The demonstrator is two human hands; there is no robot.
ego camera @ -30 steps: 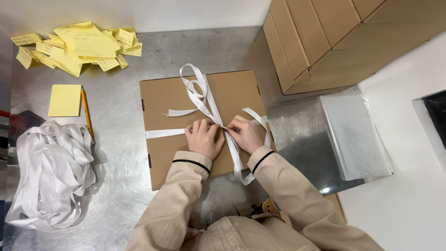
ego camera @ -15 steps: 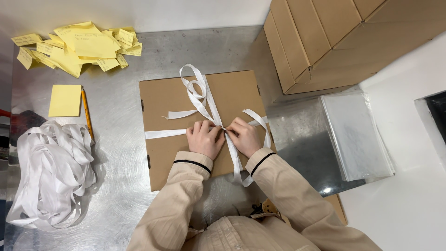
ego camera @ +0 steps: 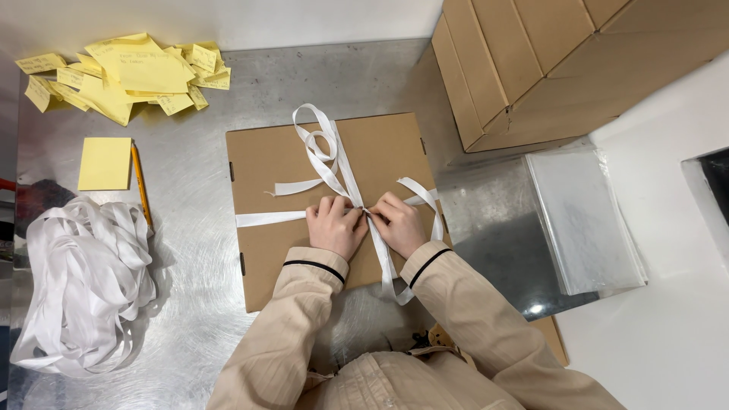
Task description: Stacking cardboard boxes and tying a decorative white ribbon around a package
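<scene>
A flat brown cardboard box lies on the metal table in front of me. A white ribbon is wrapped around it and crosses near the box's middle, with loose loops trailing toward the far edge. My left hand and my right hand sit side by side at the crossing, both pinching the ribbon where it knots. A ribbon tail hangs over the near edge of the box between my sleeves.
A heap of white ribbon lies at the left. A yellow sticky-note pad and a pencil sit beside it, with loose yellow notes behind. Stacked cardboard boxes stand at the right, clear plastic sleeves below them.
My hands have stayed at the knot. The fingers shifted only slightly on the ribbon; the box and loops look the same.
</scene>
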